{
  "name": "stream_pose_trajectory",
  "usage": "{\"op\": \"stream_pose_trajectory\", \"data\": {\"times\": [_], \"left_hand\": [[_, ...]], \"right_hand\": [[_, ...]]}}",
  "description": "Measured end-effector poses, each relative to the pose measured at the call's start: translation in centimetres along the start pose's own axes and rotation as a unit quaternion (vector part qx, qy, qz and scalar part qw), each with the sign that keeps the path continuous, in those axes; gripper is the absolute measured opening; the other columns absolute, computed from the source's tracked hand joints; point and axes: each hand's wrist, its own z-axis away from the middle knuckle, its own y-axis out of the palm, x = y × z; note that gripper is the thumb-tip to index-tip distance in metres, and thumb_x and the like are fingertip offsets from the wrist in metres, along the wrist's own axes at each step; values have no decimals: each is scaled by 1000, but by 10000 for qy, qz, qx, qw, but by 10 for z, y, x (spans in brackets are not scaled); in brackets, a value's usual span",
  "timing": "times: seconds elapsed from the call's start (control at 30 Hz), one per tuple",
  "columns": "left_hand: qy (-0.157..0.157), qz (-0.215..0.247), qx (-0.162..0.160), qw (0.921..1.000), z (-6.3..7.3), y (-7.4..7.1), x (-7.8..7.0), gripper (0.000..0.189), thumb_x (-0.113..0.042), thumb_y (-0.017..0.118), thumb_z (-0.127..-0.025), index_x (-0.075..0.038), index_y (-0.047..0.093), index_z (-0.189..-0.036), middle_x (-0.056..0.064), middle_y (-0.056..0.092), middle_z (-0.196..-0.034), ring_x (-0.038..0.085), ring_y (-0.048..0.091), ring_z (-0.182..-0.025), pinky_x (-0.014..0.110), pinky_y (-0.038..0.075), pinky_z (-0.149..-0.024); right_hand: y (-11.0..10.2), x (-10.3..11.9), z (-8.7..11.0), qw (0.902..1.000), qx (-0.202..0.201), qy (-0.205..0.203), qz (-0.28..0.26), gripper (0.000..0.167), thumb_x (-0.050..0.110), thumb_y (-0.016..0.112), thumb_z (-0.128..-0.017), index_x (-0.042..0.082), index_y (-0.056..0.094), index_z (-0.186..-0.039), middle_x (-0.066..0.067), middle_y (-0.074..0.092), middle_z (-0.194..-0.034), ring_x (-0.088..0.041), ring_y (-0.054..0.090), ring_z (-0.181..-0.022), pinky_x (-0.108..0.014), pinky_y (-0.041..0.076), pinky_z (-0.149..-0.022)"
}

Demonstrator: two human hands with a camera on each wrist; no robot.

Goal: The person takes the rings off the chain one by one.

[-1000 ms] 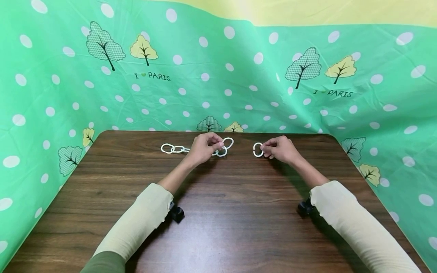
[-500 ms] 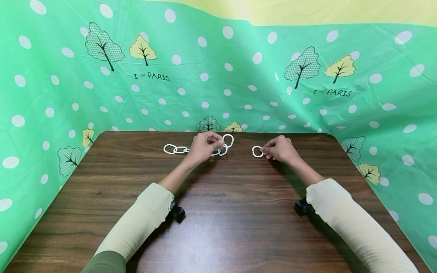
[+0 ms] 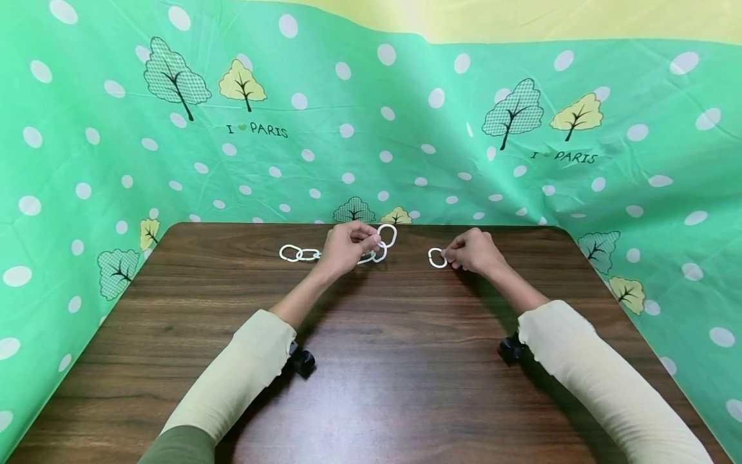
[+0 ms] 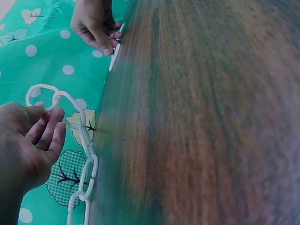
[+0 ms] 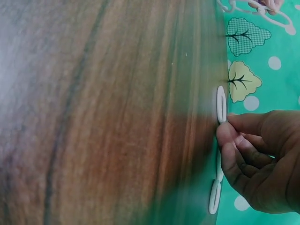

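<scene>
My left hand pinches one end of a white chain of links between thumb and fingers. The end link stands up past the fingertips. From there the chain hangs and trails left behind the hand, its far links lying on the table. To the right, my right hand pinches a separate white link near the table's far edge. More white links show below that hand in the right wrist view; how they join is hidden by the fingers. A gap separates the two held links.
The dark wood table ends just behind the hands. A green dotted cloth with printed trees hangs behind and at both sides. Black wrist cameras sit under both sleeves.
My left hand has risen slightly, and the end link stands higher. The chain's far end has slid a little right. My right hand and its link have shifted slightly left.
</scene>
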Motion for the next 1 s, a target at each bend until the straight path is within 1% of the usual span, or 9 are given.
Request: {"op": "stream_pose_trajectory", "data": {"times": [0.17, 0.37, 0.57, 0.7, 0.83, 0.93, 1.0], "left_hand": [[22, 1, -6, 10000, 1, 0, -1, 11, -12, 82, -105, -3, 81, -111, 18, 86, -98, 39, 83, -98, 19, 57, -73], [54, 17, -3, 10000, 1, -1, -1, 12, -12, 82, -105, -3, 82, -110, 18, 86, -97, 39, 84, -97, 19, 57, -73], [35, 36, 0, 10000, 0, 0, 0, 12, -13, 82, -105, -2, 81, -110, 17, 86, -96, 39, 83, -98, 19, 57, -73], [31, 66, -17, 10000, 0, 0, 0, 12, -12, 82, -105, -1, 81, -110, 19, 86, -97, 40, 83, -98, 18, 58, -73], [33, 90, -17, 10000, 0, 0, -1, 12, -11, 81, -105, -1, 81, -110, 19, 86, -98, 41, 83, -98, 18, 58, -73], [59, 95, -15, 9999, 1, 0, -1, 11, -10, 81, -105, 0, 81, -110, 20, 86, -98, 41, 83, -98, 18, 57, -73], [84, 94, -20, 9999, 0, 0, -1, 10, -9, 81, -105, 0, 81, -110, 20, 86, -98, 41, 83, -98, 18, 57, -73]], "right_hand": [[1, 6, -1, 9999, -61, -158, 15, 21, 19, 76, -108, 1, 87, -108, -11, 83, -83, -18, 75, -73, -28, 58, -62], [3, 17, -1, 9991, -128, -411, 45, 24, 26, 77, -109, 5, 87, -105, -12, 83, -85, -26, 76, -77, -29, 56, -63], [7, 30, -2, 9979, -183, -611, -149, 27, 30, 78, -109, 5, 88, -107, -13, 84, -88, -27, 77, -79, -27, 53, -63], [9, 37, -4, 9967, -123, -668, -454, 30, 31, 79, -108, 2, 87, -112, -13, 84, -90, -26, 79, -80, -28, 60, -68], [11, 44, -7, 9935, -112, -848, -757, 31, 28, 80, -108, -2, 86, -113, -14, 85, -90, -34, 81, -85, -39, 67, -76], [13, 50, -7, 9909, -155, -1044, -829, 31, 27, 79, -109, -3, 85, -112, -14, 84, -89, -39, 81, -90, -37, 66, -76], [14, 54, -7, 9892, -180, -1177, -851, 31, 28, 79, -109, -2, 85, -111, -14, 84, -90, -39, 80, -89, -35, 64, -74]]}}
